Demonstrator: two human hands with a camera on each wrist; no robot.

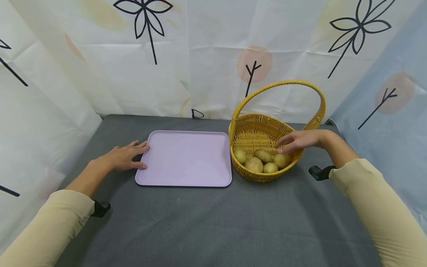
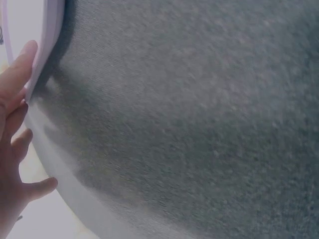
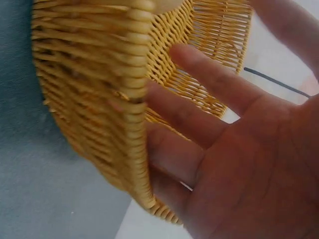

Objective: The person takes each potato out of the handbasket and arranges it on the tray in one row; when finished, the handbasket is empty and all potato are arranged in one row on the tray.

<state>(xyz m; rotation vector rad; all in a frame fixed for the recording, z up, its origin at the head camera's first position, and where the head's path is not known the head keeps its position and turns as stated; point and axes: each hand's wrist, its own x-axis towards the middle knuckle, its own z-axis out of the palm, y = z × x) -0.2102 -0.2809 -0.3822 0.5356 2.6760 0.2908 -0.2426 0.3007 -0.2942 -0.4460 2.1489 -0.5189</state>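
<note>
A yellow wicker basket (image 1: 257, 129) with a tall arched handle holds several potatoes (image 1: 254, 164) along its near side. Over its right rim reaches my right hand (image 1: 297, 141), fingers relaxed and pointing down into the basket, with nothing gripped. In the right wrist view the fingers (image 3: 219, 79) pass behind the woven rim, spread apart. To the left lies a flat lilac tray (image 1: 186, 159) with a raised rim. My left hand (image 1: 125, 157) rests at its left edge, fingers spread, thumb and fingertips on the rim. The left wrist view shows the thumb on the tray's corner (image 2: 47, 35).
A dark grey cloth (image 1: 186, 222) covers the table. White curtains (image 1: 213, 66) with flower and tree drawings stand behind and on the left, and a bluish one (image 1: 393, 111) on the right. The basket stands close beside the tray's right edge.
</note>
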